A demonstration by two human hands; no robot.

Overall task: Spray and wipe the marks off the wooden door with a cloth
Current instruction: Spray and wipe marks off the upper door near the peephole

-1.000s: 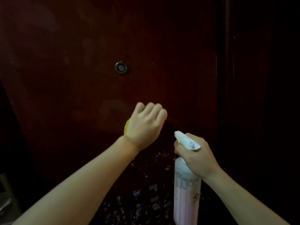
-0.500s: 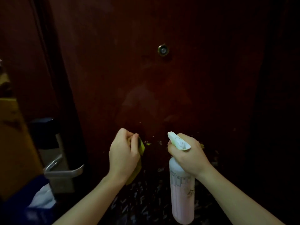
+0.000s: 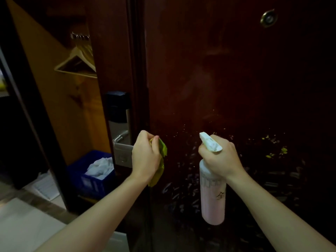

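Left hand [image 3: 145, 157] fisted round yellow-green cloth [image 3: 161, 160], close against wooden door [image 3: 218, 70] near handle [image 3: 121, 140]. Right hand [image 3: 218, 157] clamped on pink spray bottle [image 3: 212, 197], nozzle toward 11 o'clock. Yellow and white marks [image 3: 276, 151] at 3 o'clock of bottle, unwiped.

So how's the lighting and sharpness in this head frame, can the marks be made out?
Head view: dim, the wooden door nearly black toward the right; marks show as pale and yellow flecks; both hands and the spray bottle are reasonably sharp; wide-angle lens bends the door edge.
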